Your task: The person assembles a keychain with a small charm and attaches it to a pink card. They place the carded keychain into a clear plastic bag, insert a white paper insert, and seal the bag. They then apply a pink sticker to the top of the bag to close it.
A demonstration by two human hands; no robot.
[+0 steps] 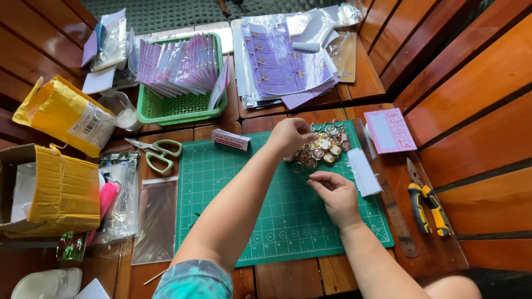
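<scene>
My left hand (291,135) pinches into the pile of keychains (324,148) at the far right corner of the green cutting mat (233,205). My right hand (335,194), fingers curled together, hovers just nearer on the mat.

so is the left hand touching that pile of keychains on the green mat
Touching. The head view shows the left hand resting its fingers directly on the edge of the keychains, with no gap visible; the right hand sits just below them.

Both hands — left hand (290,135), right hand (334,192) — pick at keychains (323,148) on a green cutting mat (233,210).
</scene>
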